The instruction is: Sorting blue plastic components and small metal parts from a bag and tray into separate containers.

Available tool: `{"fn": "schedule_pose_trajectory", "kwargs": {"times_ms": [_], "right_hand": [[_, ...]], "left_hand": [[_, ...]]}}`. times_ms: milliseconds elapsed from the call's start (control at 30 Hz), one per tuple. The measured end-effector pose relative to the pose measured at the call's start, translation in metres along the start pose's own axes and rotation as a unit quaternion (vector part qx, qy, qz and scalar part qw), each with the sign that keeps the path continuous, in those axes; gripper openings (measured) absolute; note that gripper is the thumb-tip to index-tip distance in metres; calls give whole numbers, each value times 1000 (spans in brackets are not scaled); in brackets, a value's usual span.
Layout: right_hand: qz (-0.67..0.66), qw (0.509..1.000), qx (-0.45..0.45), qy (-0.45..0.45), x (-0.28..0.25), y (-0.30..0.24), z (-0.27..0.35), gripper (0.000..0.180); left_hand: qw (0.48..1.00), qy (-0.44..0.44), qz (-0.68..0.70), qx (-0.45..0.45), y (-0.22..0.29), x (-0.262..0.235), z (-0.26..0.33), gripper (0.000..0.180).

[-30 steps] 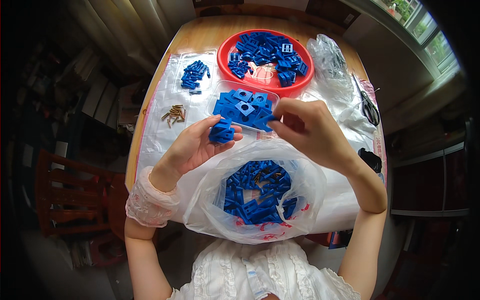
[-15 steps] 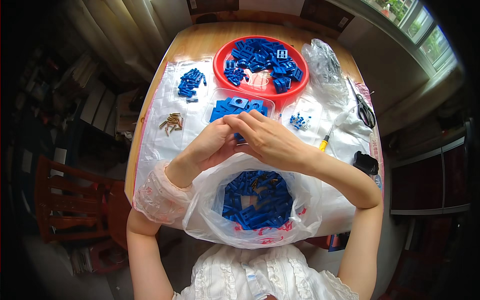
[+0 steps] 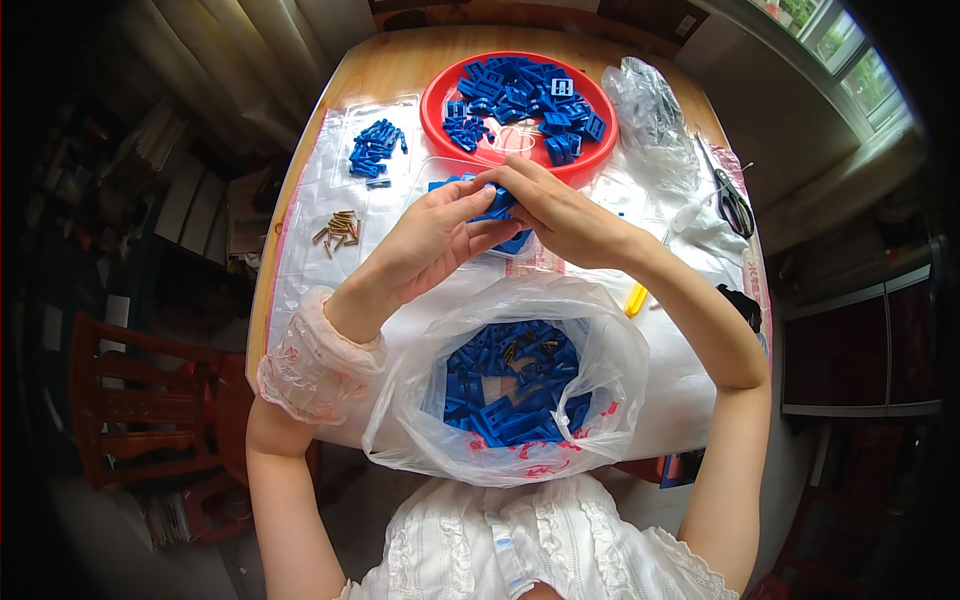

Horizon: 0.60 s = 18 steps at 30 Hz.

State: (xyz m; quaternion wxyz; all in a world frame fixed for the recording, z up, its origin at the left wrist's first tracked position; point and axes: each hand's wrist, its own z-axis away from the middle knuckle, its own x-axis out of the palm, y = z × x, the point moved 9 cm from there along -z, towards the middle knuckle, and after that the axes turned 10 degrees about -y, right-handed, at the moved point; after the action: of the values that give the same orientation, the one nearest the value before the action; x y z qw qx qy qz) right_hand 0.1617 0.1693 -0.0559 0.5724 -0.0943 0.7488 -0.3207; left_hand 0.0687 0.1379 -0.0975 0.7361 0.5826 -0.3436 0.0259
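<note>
Both hands meet above the far side of the bag, over a clear tray of flat blue plates that they largely cover. My left hand (image 3: 425,240) pinches a blue plastic piece (image 3: 497,203) between thumb and fingers. From the other side, my right hand (image 3: 562,213) curls over the same piece, its fingertips partly hidden. Nearer to me sits an opened white plastic bag (image 3: 405,420), holding many blue plastic parts (image 3: 515,415) and a few brass-coloured pins (image 3: 512,350).
Beyond the hands stands a red basin (image 3: 432,120) of blue parts. Small blue pieces (image 3: 375,148) and brass-coloured pins (image 3: 338,230) lie at the left. Toward the right are a crumpled clear bag (image 3: 655,120), black-handled scissors (image 3: 735,205) and a yellow-handled tool (image 3: 636,298).
Both hands have moved away from me, still joined at the blue piece, and now show more of it. The view has shifted slightly. The bag's rim has changed shape a little.
</note>
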Motion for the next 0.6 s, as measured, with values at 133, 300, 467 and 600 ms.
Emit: {"fn": "schedule_pose_trajectory", "kwargs": {"times_ms": [133, 300, 467, 600], "right_hand": [[52, 994, 38, 87, -23, 20, 0, 37], [306, 926, 137, 171, -68, 98, 2, 36], [409, 875, 229, 120, -63, 151, -2, 30], [484, 825, 197, 216, -68, 126, 8, 31]], "left_hand": [[979, 73, -189, -4, 15, -3, 18, 42], [752, -25, -627, 203, 70, 88, 91, 25], [687, -116, -717, 28, 15, 113, 129, 10], [593, -155, -787, -63, -16, 106, 133, 10]]}}
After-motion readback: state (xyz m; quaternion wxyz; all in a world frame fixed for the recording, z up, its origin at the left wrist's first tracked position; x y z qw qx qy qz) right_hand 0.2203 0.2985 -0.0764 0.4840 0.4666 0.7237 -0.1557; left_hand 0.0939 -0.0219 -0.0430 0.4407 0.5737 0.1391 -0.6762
